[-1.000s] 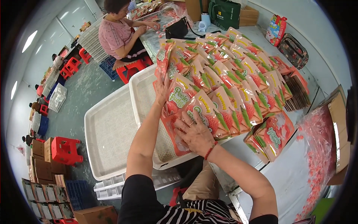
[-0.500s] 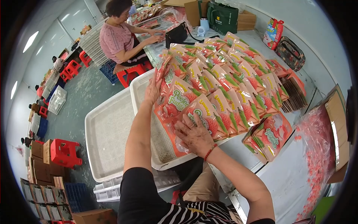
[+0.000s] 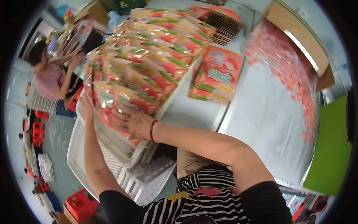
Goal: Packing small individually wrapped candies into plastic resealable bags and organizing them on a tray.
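My left hand (image 3: 88, 106) grips the far left edge of an orange and green snack packet (image 3: 108, 102) at the front of a big spread of overlapping packets (image 3: 149, 56). My right hand (image 3: 131, 122), with a red band on the wrist, lies flat on the near end of the same packet, fingers spread. Both hands are over the rim of a white plastic tray (image 3: 112, 149). A separate stack of packets (image 3: 216, 74) lies to the right on the grey table (image 3: 261, 115).
Another person in a pink top (image 3: 50, 76) sits at the far left, hands on the table. Small pink pieces (image 3: 294, 74) are scattered at the right by a cardboard box (image 3: 298, 33). Red stools (image 3: 37, 130) and a red crate (image 3: 80, 203) stand on the floor.
The view has swung down and to the right, and the picture tilts. Both hands have stayed on the front packets, drawing them nearer over the white tray.
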